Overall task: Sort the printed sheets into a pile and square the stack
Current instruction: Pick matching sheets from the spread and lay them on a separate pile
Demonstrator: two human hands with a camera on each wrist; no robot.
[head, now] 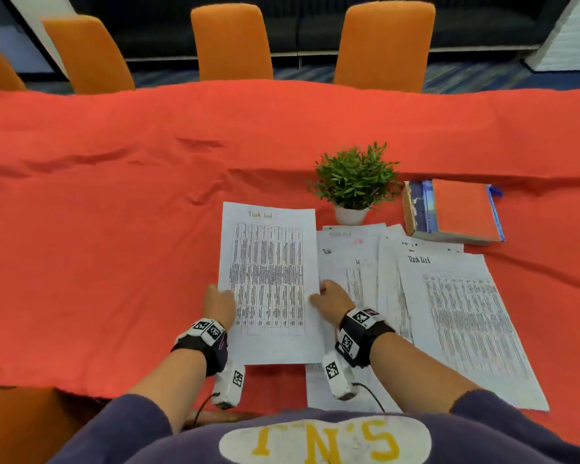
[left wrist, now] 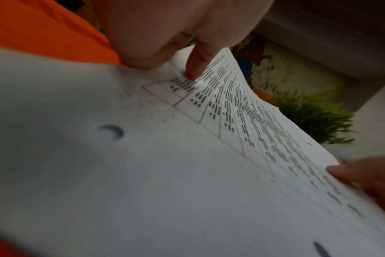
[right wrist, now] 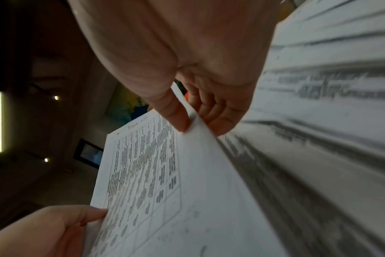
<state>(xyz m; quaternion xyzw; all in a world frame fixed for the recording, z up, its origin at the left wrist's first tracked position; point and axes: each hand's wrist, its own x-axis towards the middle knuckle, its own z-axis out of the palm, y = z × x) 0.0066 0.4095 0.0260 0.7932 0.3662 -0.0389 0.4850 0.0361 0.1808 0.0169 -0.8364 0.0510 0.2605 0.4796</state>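
I hold a printed "Task List" sheet (head: 269,283) above the red tablecloth, one hand on each long edge. My left hand (head: 221,304) pinches its left edge, thumb on the printed table (left wrist: 196,66). On the opposite edge my right hand (head: 332,301) pinches the sheet (right wrist: 165,182), thumb on top (right wrist: 176,114) and fingers curled beneath. More printed sheets lie fanned on the cloth to the right: one under my right hand (head: 349,252) and a large one at the far right (head: 466,323). Another sheet (head: 315,386) lies under my right wrist.
A small potted plant (head: 355,182) stands just beyond the sheets. A stack of books with an orange cover (head: 456,212) lies right of it. The red tablecloth (head: 114,229) spreads wide to the left. Orange chairs (head: 231,41) line the far side.
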